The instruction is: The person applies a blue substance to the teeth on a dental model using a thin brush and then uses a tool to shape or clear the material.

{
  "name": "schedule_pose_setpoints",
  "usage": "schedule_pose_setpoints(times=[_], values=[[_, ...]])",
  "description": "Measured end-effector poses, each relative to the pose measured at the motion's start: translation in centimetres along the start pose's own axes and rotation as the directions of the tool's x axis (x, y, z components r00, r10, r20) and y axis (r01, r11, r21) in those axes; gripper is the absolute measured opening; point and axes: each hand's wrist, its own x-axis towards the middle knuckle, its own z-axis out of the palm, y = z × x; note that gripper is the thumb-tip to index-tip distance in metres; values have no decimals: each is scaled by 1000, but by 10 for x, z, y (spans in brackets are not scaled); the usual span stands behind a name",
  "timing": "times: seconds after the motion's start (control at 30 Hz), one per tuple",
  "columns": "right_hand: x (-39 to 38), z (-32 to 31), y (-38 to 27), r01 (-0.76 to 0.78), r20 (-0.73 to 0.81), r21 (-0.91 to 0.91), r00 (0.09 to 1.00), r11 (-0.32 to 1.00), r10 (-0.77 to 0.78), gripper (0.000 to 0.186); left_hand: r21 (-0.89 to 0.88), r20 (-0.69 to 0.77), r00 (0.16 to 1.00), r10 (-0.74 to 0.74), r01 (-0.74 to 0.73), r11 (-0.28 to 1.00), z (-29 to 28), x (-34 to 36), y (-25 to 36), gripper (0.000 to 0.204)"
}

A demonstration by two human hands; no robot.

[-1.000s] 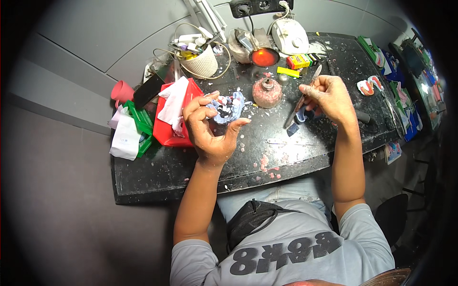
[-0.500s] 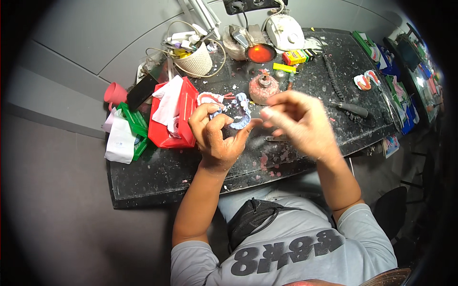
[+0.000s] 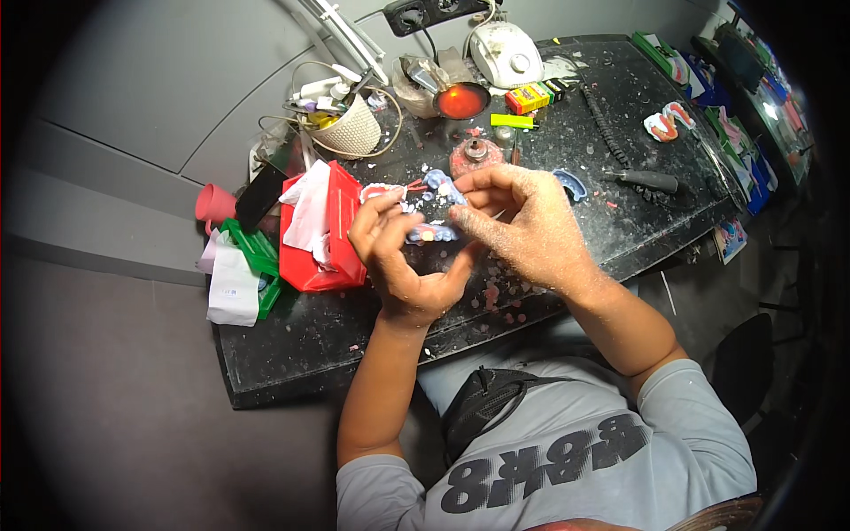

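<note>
Blue dental impression [image 3: 441, 183] is between the hands, above the black bench [image 3: 297, 358]. Right hand [image 3: 536, 223], well apart one second ago, now has fingertips at it, suggesting two-handed handling; its grip cannot be told. Left hand [image 3: 400, 270] grasps the impression. Smaller blue piece [image 3: 573, 186] lies rightward.

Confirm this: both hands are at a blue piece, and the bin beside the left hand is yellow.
No, that bin is red, as the head view shows. The left hand beside it and the right hand are both at a blue piece.
</note>
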Motion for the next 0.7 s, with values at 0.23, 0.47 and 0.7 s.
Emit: schedule_pose_setpoints(times=[0.23,0.47,0.7], values=[[3,-20,-12,9,137,-58,991,998,-1,24,-322,218,952,-215,278,905,-4,-2,-2,85],[4,-24,-16,54,181,-96,983,994,-36,22,-414,248,936,-248,335,846,0,-16,-4,88],[0,-24,-23,117,171,-214,982,970,-81,24,-393,175,960,-220,273,878,3,-12,0,85]])
